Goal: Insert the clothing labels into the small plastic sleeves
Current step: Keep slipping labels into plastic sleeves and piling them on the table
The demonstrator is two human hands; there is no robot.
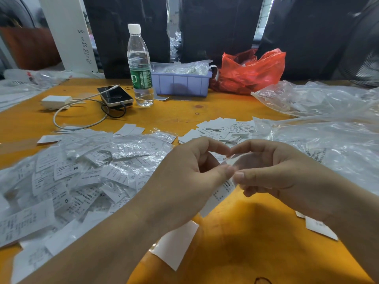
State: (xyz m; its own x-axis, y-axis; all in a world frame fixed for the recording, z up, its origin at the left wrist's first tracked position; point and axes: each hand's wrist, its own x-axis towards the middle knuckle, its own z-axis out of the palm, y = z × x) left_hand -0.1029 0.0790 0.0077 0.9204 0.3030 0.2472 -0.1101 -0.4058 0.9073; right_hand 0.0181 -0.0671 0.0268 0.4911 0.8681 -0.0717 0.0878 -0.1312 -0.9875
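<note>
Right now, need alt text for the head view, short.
Two hands, left hand and right hand, pinch a printed clothing label and a clear plastic sleeve above an orange table. A pile of sleeved labels lies left.

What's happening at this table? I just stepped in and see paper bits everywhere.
A person is putting clothing labels into small plastic sleeves. The left hand and right hand meet over the orange table, each pinching the same printed label and a clear sleeve at its top end. How far the label is in cannot be told. A heap of sleeved labels lies to the left, loose labels beyond the hands.
</note>
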